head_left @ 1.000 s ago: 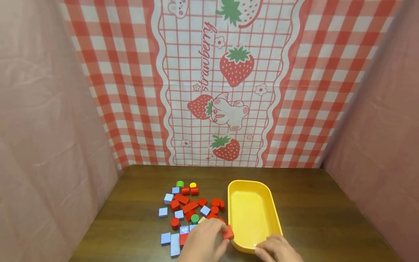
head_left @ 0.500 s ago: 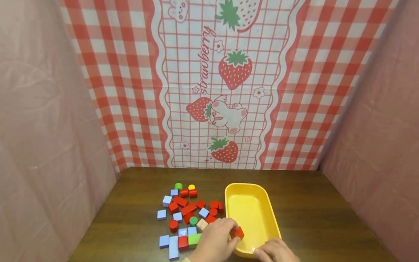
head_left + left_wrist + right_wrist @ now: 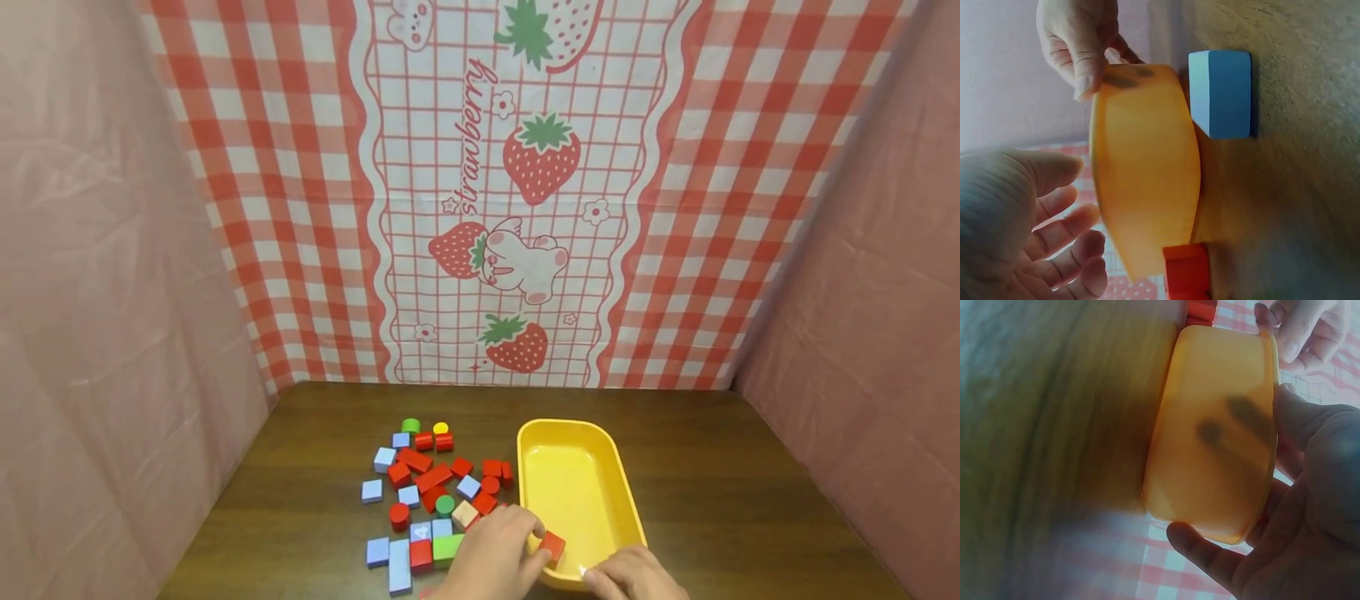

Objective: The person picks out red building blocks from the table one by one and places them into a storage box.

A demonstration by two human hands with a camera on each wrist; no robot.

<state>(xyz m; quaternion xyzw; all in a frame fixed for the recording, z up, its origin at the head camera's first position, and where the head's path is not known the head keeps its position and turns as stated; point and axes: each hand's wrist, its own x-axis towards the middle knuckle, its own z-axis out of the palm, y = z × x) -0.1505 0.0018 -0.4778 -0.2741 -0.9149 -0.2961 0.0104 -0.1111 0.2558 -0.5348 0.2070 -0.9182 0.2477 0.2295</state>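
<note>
Red painted cube (image 3: 552,547): one second ago it was over the left rim of the oblong yellow plastic-looking tray (image 3: 573,487); now it has come within the rim, near seven o'clock, if twelve is the far end.
Left hand (image 3: 501,546): it reaches over the tray's rim from eight o'clock. Its thumb and fingers stand apart, as the left wrist view shows. Fingertips are just beside the cube; whether they touch it, I cannot tell.
Right hand (image 3: 637,573): it is clamped on the tray's rim at about five o'clock, same place as before.
Blocks at nine o'clock: many small pieces lie loosely. I see a plain wood-coloured block (image 3: 465,513), a green round block (image 3: 445,506), a lime-green oblong block (image 3: 447,547) and a long light-blue block (image 3: 400,567).
Blocks at ten o'clock: farther off are a green cylinder (image 3: 410,426) and a yellow round piece (image 3: 440,428).
Table: dark brown, wood-grained table (image 3: 705,492).
Cloth at twelve o'clock: red-and-white checked cloth (image 3: 540,250) printed with strawberries.
</note>
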